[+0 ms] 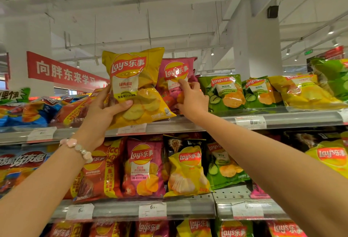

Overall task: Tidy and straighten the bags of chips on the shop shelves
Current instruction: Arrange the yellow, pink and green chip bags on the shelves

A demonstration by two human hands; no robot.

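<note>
The left hand point(102, 107) fingers pinch the yellow Lay's bag point(135, 86) upright, clearing room while the right hand point(191, 99) fingers press the pink Lay's bag point(174, 74) beside it straight.

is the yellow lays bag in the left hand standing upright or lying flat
Upright, slightly tilted. The yellow bag is gripped by the left hand, logo facing out and top edge up, at the top shelf edge.
</note>
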